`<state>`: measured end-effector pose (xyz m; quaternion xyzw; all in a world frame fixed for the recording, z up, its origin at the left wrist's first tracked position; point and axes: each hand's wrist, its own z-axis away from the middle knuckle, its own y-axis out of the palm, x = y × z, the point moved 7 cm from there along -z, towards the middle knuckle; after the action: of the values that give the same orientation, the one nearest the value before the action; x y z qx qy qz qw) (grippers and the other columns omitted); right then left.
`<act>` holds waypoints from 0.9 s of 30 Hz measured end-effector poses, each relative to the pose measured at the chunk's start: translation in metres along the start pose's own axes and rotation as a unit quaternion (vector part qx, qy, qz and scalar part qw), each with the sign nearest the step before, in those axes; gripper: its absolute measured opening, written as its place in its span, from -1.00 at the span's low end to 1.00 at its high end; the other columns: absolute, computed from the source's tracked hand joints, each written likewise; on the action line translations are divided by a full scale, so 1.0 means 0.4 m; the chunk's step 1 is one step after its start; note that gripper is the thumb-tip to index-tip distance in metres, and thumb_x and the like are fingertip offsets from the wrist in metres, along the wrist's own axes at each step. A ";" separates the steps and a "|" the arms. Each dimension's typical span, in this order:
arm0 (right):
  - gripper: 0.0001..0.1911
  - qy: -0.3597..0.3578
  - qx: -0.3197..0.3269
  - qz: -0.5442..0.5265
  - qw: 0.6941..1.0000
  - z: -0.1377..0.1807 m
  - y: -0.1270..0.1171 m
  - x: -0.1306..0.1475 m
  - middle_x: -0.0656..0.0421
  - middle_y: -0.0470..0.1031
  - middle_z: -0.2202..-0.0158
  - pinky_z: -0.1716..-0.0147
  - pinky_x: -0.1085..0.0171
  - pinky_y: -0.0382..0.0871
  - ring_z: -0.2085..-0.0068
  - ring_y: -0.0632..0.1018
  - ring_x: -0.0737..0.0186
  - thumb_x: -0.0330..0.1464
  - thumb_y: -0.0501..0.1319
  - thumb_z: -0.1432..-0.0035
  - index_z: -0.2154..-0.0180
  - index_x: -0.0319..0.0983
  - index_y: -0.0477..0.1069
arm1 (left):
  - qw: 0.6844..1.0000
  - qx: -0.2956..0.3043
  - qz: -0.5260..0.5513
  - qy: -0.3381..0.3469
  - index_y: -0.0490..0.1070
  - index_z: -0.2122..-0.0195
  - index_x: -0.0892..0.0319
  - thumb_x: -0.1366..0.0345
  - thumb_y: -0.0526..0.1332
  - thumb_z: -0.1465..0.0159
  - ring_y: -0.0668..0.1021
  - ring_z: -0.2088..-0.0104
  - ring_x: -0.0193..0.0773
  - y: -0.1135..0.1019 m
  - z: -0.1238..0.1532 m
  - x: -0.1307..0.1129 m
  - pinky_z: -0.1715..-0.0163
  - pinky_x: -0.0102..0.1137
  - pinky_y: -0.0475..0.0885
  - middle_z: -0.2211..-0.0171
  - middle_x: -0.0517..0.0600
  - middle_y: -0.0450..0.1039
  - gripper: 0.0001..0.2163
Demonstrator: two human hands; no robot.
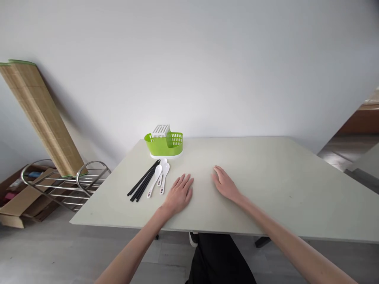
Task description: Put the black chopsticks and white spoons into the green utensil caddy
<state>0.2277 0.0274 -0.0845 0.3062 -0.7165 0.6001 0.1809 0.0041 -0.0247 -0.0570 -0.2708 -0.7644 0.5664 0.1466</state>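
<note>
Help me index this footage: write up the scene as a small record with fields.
Left hand: bare, palm down on the pale, flat tabletop, holding nothing; nearest the spoons
Right hand: bare, at the tabletop, nothing seen in it
Spoons: three, glossy white, bowls pointing away from the person
Sticks: several, slim, black, bunched left of the spoons
Holder: green, oval, perforated basket with white slatted top piece, behind the spoons

White wall [225, 67] fills the upper frame, softly lit. Pale bench [275, 169] spans centre to right, far edge along wall. Grey floor [53, 252] lower left. At left: metal rack [63, 195], rolled tan mat [44, 118] upright on it, cardboard box [25, 197] beside.
</note>
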 end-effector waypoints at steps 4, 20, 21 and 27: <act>-0.30 -0.005 -0.004 0.028 1.000 0.096 -0.059 -0.066 0.02 0.17 -0.48 -0.45 0.04 0.11 -0.48 0.19 0.06 0.00 -0.17 -0.48 -0.41 -0.25 0.19 | 0.999 0.001 -0.034 0.003 0.15 -0.48 0.04 0.07 -0.09 -0.55 0.11 -0.51 -0.02 0.012 0.031 -0.019 -0.46 0.04 0.10 -0.50 0.05 0.11 -0.49; -0.17 0.048 0.002 0.154 0.987 0.295 -0.094 -0.080 0.19 -0.09 -0.56 -0.52 0.02 -0.13 -0.55 -0.02 0.11 0.08 -0.32 -0.48 -0.52 -0.25 0.00 | 0.997 -0.020 -0.080 0.012 0.04 -0.52 -0.01 0.05 -0.08 -0.55 0.13 -0.50 -0.03 -0.016 0.119 -0.057 -0.45 0.01 0.15 -0.51 -0.02 0.08 -0.46; -0.18 0.048 0.001 0.151 0.987 0.295 -0.096 -0.078 0.20 -0.10 -0.56 -0.52 0.02 -0.12 -0.55 -0.02 0.10 0.08 -0.32 -0.48 -0.52 -0.25 0.00 | 0.997 -0.018 -0.074 0.010 0.05 -0.52 -0.01 0.05 -0.08 -0.55 0.13 -0.50 -0.03 -0.017 0.118 -0.058 -0.44 0.01 0.15 -0.51 -0.02 0.09 -0.46; -0.22 0.048 -0.006 0.134 0.990 0.295 -0.107 -0.071 0.22 -0.08 -0.55 -0.52 0.00 -0.11 -0.54 -0.01 0.11 0.06 -0.27 -0.49 -0.52 -0.20 0.02 | 0.999 -0.018 -0.047 0.000 0.09 -0.50 -0.03 0.04 -0.06 -0.55 0.15 -0.50 -0.02 -0.027 0.115 -0.062 -0.44 0.04 0.17 -0.50 -0.01 0.11 -0.47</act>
<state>0.2898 -0.0848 -0.0955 0.1770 -0.7448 0.6290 0.1352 -0.0029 -0.0777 -0.0593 -0.2372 -0.7865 0.5450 0.1678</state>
